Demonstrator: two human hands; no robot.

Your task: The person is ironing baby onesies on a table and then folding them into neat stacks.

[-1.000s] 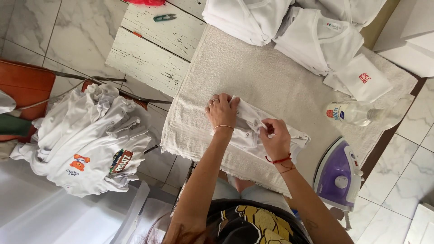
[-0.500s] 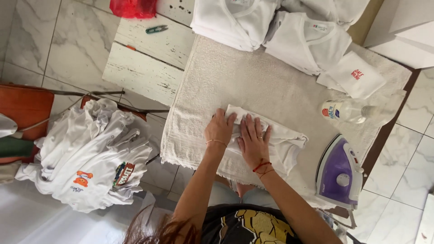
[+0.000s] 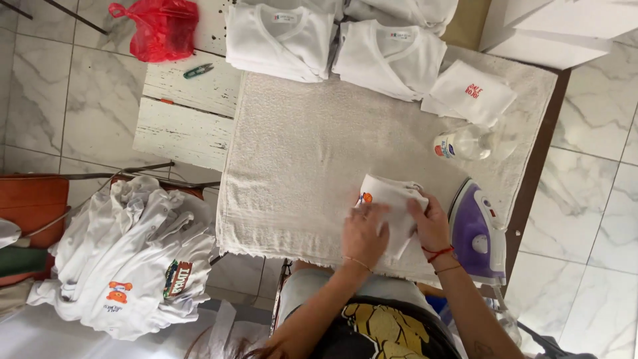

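A small white garment [image 3: 389, 199], folded into a compact bundle with an orange print at its left corner, sits near the front of a beige towel [image 3: 312, 139] spread over the table. My left hand [image 3: 364, 234] presses on the bundle's front left part. My right hand [image 3: 430, 223] grips its right side, with red string bracelets on the wrist. Both hands close around the fabric. A purple and white iron [image 3: 475, 233] lies just right of my right hand.
Folded white garments [image 3: 279, 36] [image 3: 392, 53] [image 3: 468, 90] line the far edge. A clear spray bottle [image 3: 465, 143] lies right of centre. A heap of white shirts [image 3: 133, 259] sits on the left, with a red bag [image 3: 159, 26] and a white wooden bench [image 3: 189, 110] beyond.
The garment has been folded smaller and shifted right toward the iron; both hands moved with it. The view now shows more of the far edge.
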